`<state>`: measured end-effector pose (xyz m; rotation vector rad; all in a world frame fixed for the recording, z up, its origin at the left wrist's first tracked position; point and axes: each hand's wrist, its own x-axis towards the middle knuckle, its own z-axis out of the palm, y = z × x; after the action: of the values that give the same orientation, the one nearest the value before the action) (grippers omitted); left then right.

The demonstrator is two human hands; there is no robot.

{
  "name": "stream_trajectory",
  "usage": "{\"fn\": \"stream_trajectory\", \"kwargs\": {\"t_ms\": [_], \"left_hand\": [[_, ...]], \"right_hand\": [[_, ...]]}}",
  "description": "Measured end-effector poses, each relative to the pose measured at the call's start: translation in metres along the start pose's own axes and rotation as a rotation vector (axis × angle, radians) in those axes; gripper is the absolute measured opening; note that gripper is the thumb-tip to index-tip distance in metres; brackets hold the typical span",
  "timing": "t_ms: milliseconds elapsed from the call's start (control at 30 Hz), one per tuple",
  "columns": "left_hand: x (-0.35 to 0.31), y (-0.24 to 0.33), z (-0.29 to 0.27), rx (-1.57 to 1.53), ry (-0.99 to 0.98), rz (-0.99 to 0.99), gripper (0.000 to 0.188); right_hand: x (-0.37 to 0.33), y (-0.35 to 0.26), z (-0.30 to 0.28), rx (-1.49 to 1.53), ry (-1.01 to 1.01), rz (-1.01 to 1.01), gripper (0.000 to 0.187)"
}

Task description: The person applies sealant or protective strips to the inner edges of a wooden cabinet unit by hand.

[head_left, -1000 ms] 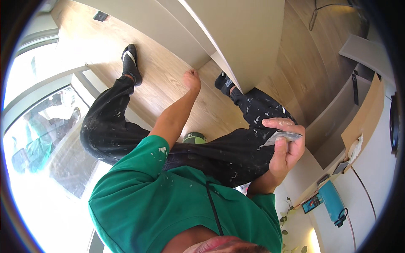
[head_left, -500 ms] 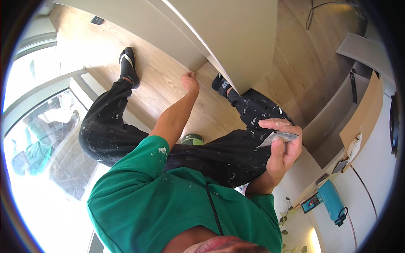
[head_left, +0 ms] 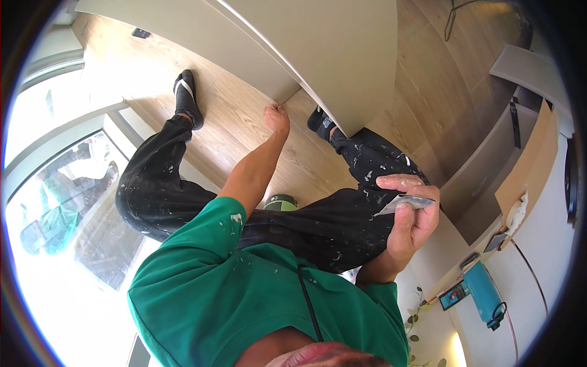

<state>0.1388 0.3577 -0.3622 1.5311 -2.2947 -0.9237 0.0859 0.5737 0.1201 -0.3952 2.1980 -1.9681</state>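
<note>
My left hand (head_left: 276, 117) reaches down to the lower corner of a tall beige cabinet side (head_left: 232, 58), low over the wood floor. Its fingers are curled closed, and whatever they pinch, if anything, is hidden. Above my right thigh, my right hand (head_left: 408, 223) is closed around a small crumpled silvery-grey packet (head_left: 400, 203), held between thumb and fingers. A wide beige door panel (head_left: 348, 55) stands upright beside the cabinet side, its lower corner close to my right knee and foot.
A green round container (head_left: 280, 202) sits on the floor between my legs. To the right are a grey open box-shaped unit (head_left: 483, 174), a cardboard piece (head_left: 526, 159), a blue bottle (head_left: 483, 293) and a phone (head_left: 454, 295). A bright glazed door (head_left: 92, 202) stands at left.
The view has shifted slightly, and the door panel appears a little further left. Both hands keep nearly the same place and grip.
</note>
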Motion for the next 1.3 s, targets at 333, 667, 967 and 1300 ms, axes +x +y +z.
{"fn": "stream_trajectory", "kwargs": {"t_ms": [333, 667, 967, 1300], "left_hand": [[-0.012, -0.006, -0.009, -0.11, -0.001, -0.071, 0.021], [0.0, 0.016, -0.017, -0.082, -0.074, -0.092, 0.015], [0.017, 0.017, -0.043, -0.073, 0.117, 0.197, 0.017], [0.191, 0.058, -0.247, -0.291, 0.43, 0.04, 0.042]], "right_hand": [[-0.001, 0.001, -0.002, 0.027, 0.0, -0.013, 0.026], [-0.001, 0.0, -0.003, 0.027, 0.018, -0.013, 0.025], [-0.007, -0.004, -0.001, 0.012, 0.028, 0.034, 0.02], [-0.002, 0.013, 0.019, 0.032, -0.261, 0.142, 0.025]]}}
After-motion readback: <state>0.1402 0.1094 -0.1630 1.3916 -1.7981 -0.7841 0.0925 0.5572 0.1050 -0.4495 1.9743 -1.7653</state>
